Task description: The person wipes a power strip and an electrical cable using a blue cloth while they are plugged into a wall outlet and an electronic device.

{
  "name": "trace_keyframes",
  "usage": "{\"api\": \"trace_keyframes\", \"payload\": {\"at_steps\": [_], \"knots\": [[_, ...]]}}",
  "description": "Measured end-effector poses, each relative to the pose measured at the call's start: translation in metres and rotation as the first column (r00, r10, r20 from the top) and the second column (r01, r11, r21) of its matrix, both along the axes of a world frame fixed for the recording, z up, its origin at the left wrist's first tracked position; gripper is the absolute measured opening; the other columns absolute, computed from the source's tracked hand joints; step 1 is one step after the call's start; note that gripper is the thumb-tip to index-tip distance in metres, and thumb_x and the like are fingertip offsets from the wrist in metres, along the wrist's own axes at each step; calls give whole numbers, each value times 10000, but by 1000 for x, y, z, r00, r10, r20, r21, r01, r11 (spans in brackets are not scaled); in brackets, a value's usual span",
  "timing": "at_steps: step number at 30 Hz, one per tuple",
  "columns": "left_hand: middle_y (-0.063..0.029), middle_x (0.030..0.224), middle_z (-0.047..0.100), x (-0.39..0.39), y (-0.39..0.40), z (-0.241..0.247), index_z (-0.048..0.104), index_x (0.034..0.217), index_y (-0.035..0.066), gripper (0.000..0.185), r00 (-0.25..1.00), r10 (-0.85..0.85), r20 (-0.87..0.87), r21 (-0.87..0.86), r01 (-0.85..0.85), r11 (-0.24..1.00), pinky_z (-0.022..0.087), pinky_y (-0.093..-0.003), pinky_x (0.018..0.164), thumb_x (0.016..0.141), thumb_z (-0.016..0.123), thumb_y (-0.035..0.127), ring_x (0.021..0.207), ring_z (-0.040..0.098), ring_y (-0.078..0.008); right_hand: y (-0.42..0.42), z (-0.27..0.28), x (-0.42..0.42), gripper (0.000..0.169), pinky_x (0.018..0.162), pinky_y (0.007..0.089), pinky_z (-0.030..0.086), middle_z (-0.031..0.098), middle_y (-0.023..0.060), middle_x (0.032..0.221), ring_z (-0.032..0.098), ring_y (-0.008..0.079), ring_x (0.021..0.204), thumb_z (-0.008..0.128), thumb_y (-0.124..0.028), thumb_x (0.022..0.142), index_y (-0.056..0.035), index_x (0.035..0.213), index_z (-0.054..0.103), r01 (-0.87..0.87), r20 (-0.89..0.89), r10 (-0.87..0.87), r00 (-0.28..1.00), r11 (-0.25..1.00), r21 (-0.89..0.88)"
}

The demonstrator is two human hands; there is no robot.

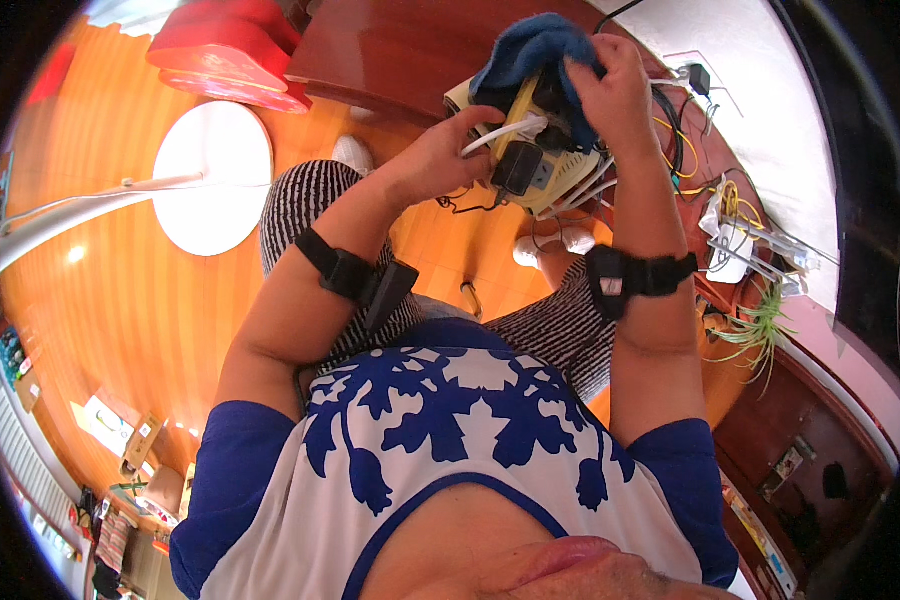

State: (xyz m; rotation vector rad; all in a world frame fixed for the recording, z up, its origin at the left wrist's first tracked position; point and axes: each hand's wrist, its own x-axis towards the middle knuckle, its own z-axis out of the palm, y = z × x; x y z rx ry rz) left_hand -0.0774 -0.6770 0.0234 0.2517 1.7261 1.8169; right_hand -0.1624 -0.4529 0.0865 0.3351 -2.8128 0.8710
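Held up in front of me is a beige multi-socket power unit (562, 186) with a yellowish edge. A black power adapter (518, 168) is plugged into its face. A white cable (495, 137) runs from a plug on the unit towards my left hand (450, 150), which grips the unit's left side; some fingers are hidden. My right hand (616, 94) pinches a blue cloth (540, 45) draped over the unit's far end. The cloth hides part of the sockets.
A reddish-brown wooden cabinet (390, 45) stands ahead, beside a red seat (221, 52). A white round stand base (214, 180) rests on the wooden floor at left. Tangled cables (739, 202), a white power strip (730, 255) and a spider plant (761, 326) lie at right.
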Motion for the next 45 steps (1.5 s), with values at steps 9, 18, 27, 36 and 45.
{"api": "trace_keyframes", "payload": {"at_steps": [9, 18, 27, 36, 45], "knots": [[-118, 921, 643, 1, 2, 0, 381, 1350, 50, 508, 1000, 18, -2, 3, -18, 1000, 515, -292, 687, 871, 549, 34, 818, 647, -172, -19, 18, 41, 299, 857, 439, 492, 553, 166, 1123, 581, 380, 1024, 704, -256, 777, -140, 1052, 704, -189, -161, 223, 961, 961, 202], [-146, 893, 655, -2, 3, -4, 366, 1337, 27, 506, 1000, -5, 1, 10, 5, 1000, 518, -303, 664, 871, 560, 59, 796, 652, -186, 40, -8, -39, 266, 713, 281, 510, 704, 48, 892, 654, 136, 769, 645, -220, 875, -10, 1036, 679, 259, 121, -231, 965, 900, -351], [-109, 904, 628, 1, 2, -4, 382, 1328, 56, 478, 996, 31, 87, 66, -37, 997, 519, -290, 677, 882, 551, 32, 773, 625, -161, 30, -26, 1, 265, 844, 464, 491, 612, 187, 1086, 594, 398, 990, 654, -199, 775, -48, 993, 668, 20, -111, -2, 994, 987, 160], [-90, 899, 604, 1, 5, -4, 393, 1301, 40, 454, 988, 64, 137, 125, -82, 989, 525, -282, 701, 874, 546, 3, 794, 627, -154, 32, -28, 16, 246, 827, 383, 494, 642, 138, 1001, 627, 311, 965, 686, -165, 767, -51, 985, 692, 83, -238, -67, 969, 995, 59], [-87, 915, 607, -1, 2, -3, 392, 1328, 27, 500, 998, 18, 54, 44, -21, 999, 512, -280, 711, 864, 581, 36, 811, 602, -143, 66, -13, 54, 264, 764, 312, 490, 677, 62, 929, 633, 205, 843, 688, -141, 782, -44, 1027, 681, 223, 120, -195, 973, 926, -305]]}}
